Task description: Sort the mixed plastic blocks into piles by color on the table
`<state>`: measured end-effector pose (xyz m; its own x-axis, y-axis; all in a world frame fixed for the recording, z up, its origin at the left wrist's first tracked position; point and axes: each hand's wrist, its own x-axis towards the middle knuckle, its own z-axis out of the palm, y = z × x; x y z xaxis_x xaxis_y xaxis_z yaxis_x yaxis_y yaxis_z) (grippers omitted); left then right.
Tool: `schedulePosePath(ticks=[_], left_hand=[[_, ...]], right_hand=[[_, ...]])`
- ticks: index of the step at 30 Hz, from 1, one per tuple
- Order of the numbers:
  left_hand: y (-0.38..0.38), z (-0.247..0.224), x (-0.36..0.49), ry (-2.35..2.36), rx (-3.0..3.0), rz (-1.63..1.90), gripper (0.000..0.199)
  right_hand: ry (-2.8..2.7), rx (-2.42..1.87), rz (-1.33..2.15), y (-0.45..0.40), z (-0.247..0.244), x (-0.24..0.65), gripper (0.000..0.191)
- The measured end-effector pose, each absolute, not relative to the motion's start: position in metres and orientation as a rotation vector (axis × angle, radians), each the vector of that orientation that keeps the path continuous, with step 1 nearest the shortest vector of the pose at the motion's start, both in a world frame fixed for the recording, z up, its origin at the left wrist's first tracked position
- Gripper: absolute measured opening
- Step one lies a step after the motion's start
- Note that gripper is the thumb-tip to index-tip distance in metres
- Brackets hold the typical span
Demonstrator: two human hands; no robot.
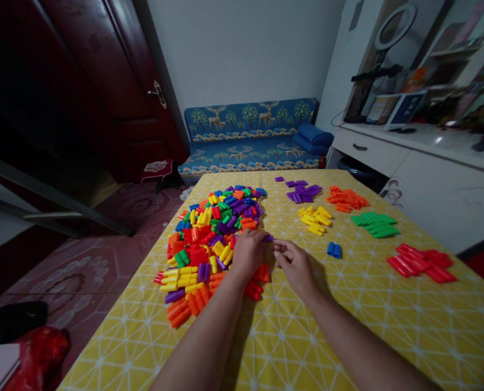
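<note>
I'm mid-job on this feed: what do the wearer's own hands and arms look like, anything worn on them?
Both the left hand and right hand are ungloved. The left forearm and right forearm are bare as far as the picture shows, with no sleeve, watch or bracelet visible. The fingers are too small to rule out a thin ring.

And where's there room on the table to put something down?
There's a wide bare patch near you on the right, between the right forearm and the red group. A narrower strip runs between the mixed pile and the small yellow group. It's crowded on the left, where that pile spreads, with the left hand at its edge.
</note>
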<state>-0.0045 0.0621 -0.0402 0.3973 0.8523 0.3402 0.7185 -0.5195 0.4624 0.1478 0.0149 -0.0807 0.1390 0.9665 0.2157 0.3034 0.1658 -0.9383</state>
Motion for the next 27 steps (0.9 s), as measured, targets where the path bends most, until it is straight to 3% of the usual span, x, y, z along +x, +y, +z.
schedulePosePath(ticks=[5, 14, 21, 27], left_hand=[[0.059, -0.038, -0.007, 1.361, 2.332, 0.77, 0.02], [0.056, -0.032, -0.006, 1.349, 2.444, 0.611, 0.051], [0.055, -0.033, -0.005, 1.377, 2.382, 0.677, 0.041], [0.055, -0.033, -0.004, 1.379, 2.368, 0.633, 0.025]], right_hand=[[-1.328, -1.326, 0.733, 0.012, -0.068, 0.149, 0.043], [-1.241, -1.194, 0.858, 0.012, -0.063, 0.146, 0.029], [-1.148, -1.213, 0.879, 0.034, -0.055, 0.16, 0.031], [-1.147, -1.42, 0.846, 0.123, -0.021, 0.201, 0.017]])
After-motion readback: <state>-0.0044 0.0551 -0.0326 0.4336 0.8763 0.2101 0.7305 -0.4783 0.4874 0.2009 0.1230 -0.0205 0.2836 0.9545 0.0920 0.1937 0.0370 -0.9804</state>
